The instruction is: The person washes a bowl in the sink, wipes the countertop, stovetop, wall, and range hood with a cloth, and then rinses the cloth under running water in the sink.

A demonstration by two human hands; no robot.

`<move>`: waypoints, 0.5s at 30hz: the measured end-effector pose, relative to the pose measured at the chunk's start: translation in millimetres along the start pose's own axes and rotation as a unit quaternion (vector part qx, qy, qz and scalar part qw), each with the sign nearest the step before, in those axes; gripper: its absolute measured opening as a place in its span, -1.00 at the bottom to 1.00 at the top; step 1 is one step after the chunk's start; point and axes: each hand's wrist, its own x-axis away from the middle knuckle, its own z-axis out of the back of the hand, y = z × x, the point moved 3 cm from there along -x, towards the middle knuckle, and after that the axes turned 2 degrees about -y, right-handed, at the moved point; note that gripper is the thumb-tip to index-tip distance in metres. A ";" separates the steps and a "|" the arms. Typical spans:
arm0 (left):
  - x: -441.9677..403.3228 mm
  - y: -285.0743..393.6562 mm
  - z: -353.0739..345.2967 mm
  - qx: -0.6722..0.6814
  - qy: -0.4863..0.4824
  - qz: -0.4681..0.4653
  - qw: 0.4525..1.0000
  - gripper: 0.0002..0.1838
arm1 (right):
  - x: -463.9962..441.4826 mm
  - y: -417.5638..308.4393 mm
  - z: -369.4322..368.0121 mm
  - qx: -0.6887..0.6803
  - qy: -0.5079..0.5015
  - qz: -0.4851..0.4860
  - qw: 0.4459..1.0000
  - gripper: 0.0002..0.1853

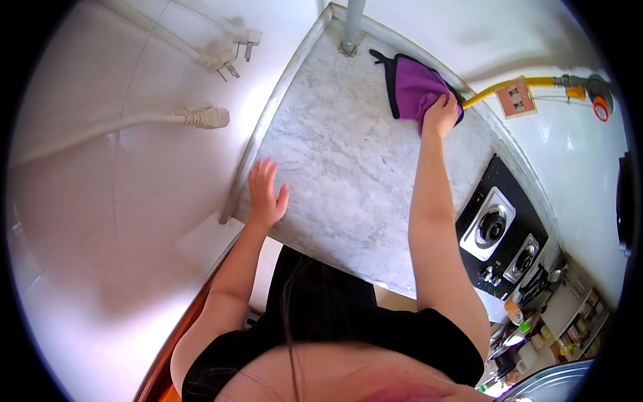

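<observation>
A purple cloth with black edging [412, 84] lies bunched on the marble countertop [335, 161] near its back wall. My right hand [442, 115] is closed on the cloth's right side, with the arm stretched forward. Part of the cloth is hidden under those fingers. At the counter's left edge my left hand [266, 194] rests with fingers spread, and nothing is in it.
A black gas stove [504, 231] is set into the counter on the right. Behind the cloth run a yellow gas hose [512, 86] and a grey pipe [352, 27]. White plugs [214, 117] hang at the left wall. Shelves with bottles [576, 328] stand at lower right.
</observation>
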 end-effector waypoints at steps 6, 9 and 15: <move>53.6 -12.6 -29.6 -0.066 -0.028 0.005 0.997 -0.28 | 22.7 -93.9 -63.5 0.023 -0.140 0.099 0.985 -0.17; 46.5 -9.9 -32.3 -0.066 -0.063 -0.001 0.996 -0.30 | 18.7 -112.9 -84.0 0.007 -0.207 0.177 0.962 -0.22; 46.4 -13.1 -32.2 -0.043 -0.076 0.029 0.996 -0.34 | -5.8 -151.1 -116.6 -0.092 -0.350 0.196 0.911 -0.34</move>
